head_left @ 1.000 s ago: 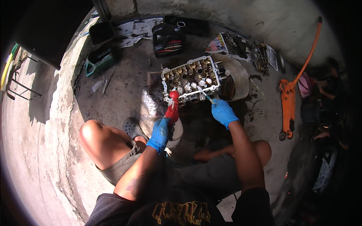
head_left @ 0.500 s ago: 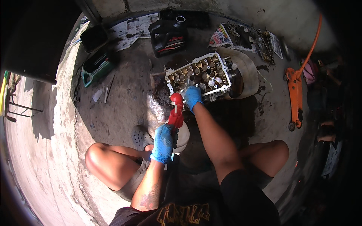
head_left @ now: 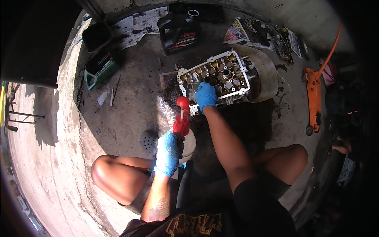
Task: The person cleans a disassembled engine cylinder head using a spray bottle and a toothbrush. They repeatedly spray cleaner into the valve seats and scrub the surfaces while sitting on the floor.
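My left hand, in a blue glove, is wrapped around the dark grip of a red tool. The tool has a round ball-shaped end pointing away from me; its exact kind does not show. Ahead lies an engine cylinder head with a pale metal rim and oily brown hollows and round parts inside. Over its near left part is my right hand, also gloved in blue, its fingers closed and bent down into it. Whatever those fingers hold is hidden. The ball end sits beside the cylinder head's near left corner.
A pale round container stands below the red tool. Beyond are a black jug, a green cut-open container and newspaper. Oily metal parts lie at the far right. An orange floor jack stands right.
My right hand has shifted slightly right and farther over the cylinder head, its fingers drawn in. My left hand still grips the red tool. The whole view has tilted slightly.
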Demonstrator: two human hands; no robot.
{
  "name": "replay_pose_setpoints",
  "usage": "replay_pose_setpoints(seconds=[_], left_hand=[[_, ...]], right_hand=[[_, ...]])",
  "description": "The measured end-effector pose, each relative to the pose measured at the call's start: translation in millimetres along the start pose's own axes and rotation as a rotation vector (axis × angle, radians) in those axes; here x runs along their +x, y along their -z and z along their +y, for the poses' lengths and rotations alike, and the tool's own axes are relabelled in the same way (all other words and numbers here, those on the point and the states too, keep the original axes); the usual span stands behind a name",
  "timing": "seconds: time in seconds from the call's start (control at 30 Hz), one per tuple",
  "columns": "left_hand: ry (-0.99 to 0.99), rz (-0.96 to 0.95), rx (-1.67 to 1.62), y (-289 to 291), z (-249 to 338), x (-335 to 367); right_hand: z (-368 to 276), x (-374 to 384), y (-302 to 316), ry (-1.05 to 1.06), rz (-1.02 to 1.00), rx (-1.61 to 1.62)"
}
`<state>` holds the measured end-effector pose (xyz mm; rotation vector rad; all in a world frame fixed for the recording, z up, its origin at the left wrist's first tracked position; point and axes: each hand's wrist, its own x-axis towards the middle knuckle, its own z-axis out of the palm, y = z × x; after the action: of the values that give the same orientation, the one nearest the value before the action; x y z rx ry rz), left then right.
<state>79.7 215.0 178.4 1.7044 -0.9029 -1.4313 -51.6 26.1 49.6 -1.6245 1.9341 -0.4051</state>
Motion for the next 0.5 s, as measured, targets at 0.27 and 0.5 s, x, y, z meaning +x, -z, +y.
replay_pose_setpoints(seconds=[0.27, 0.5], left_hand=[[-0.131, 0.023, 0.106, -7, 2, 3], [-0.074, 0.038, 0.034, -9, 2, 5]], right_hand=[[18, 12, -16, -0.037, 0.029, 0.084], [35, 6, -16, 0.025, -0.014, -0.027]])
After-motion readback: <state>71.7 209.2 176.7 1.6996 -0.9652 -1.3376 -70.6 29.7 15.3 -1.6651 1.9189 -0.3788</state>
